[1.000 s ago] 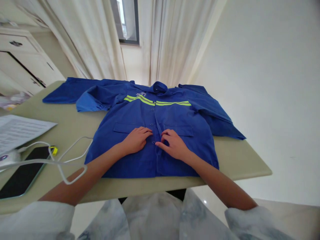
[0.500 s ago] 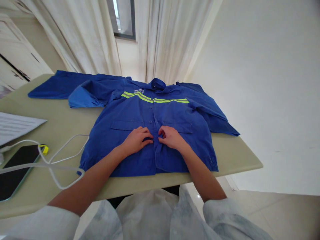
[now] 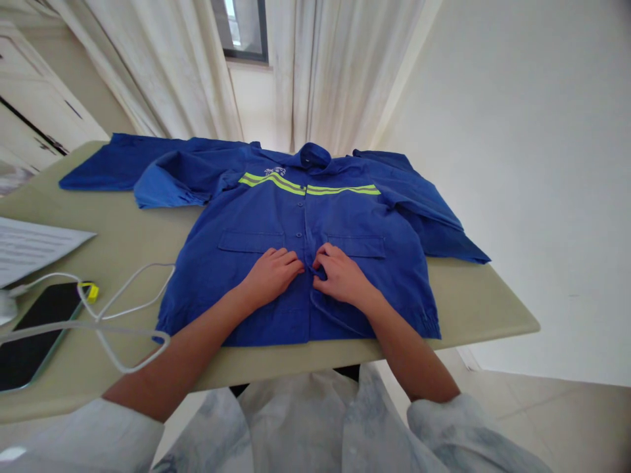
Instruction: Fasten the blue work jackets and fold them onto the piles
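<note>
A blue work jacket [image 3: 256, 223] with two yellow-green reflective stripes lies front-up on a pale table [image 3: 473, 302], collar away from me and sleeves spread to both sides. My left hand [image 3: 270, 276] rests on the jacket just left of the button placket, fingers bent and pressing the cloth. Close beside it, my right hand [image 3: 340, 276] pinches the placket edge at mid-front, below the chest pockets. The two hands nearly touch.
At the table's left lie a black phone [image 3: 29, 335], a looping white cable [image 3: 123, 309] with a yellow tag, and a printed sheet [image 3: 29, 246]. White curtains [image 3: 315, 72] and a window stand behind the table. A white cabinet is at far left.
Both hands have stayed at the jacket's placket, shifting slightly up it. My right hand's fingers have closed onto the placket edge. The view has shifted a little.
</note>
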A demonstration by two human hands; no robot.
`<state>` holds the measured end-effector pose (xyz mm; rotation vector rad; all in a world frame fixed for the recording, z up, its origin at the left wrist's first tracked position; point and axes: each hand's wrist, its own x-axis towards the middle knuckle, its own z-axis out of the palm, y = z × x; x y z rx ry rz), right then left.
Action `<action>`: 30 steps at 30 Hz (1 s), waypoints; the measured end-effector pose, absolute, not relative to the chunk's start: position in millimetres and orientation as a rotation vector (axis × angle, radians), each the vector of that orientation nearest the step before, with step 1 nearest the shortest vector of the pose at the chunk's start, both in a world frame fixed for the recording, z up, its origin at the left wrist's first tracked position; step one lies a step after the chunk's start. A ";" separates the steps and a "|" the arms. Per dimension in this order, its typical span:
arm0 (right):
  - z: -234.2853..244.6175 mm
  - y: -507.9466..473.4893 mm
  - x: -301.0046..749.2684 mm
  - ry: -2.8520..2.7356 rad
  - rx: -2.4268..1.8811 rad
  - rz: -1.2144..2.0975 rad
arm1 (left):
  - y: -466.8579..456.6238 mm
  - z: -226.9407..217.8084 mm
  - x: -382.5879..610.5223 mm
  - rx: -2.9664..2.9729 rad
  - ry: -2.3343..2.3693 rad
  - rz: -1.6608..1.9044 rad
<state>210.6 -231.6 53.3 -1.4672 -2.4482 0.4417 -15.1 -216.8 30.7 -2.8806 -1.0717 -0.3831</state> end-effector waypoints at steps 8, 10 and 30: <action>50.0 -218.4 212.2 -2.120 -1.369 0.546 | -217.1 37.1 -13.0 -2.856 -1.041 -0.415; 49.1 -217.3 210.5 -2.052 -1.262 0.618 | -217.2 35.7 -12.8 -2.836 -1.099 -0.538; 40.3 -221.5 200.5 -1.995 -1.197 0.728 | -222.6 31.3 -11.5 -2.857 -1.177 -0.698</action>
